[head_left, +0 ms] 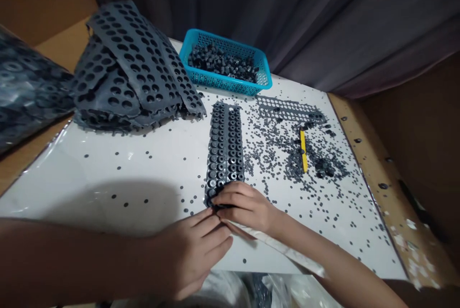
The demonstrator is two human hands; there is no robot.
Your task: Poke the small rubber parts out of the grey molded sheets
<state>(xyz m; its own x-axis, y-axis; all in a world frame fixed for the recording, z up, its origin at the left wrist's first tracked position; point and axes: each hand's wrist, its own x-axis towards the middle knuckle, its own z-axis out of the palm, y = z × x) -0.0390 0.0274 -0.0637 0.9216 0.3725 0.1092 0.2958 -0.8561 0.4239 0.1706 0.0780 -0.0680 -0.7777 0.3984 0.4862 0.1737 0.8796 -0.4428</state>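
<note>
A dark rubber strip (pixel 225 142) with rows of round ring-shaped parts lies lengthwise on the white table. At its near end my right hand (pixel 246 206) is closed, its fingers curled over the strip; what they pinch is hidden. My left hand (pixel 203 245) lies just below and to the left, fingers pressed together, fingertips at the strip's near edge beside the right fingers. Whatever is between them cannot be made out. Under my right hand and forearm a pale, flat strip (pixel 287 250) slants toward the table's front edge.
Perforated rubber sheets (pixel 132 63) are heaped at the back left, beside a clear bag (pixel 28 83) of dark parts. Behind stands a blue basket (pixel 264 75) of small pieces. A yellow tool (pixel 304 152), a punched strip (pixel 287 109) and scattered discs lie right.
</note>
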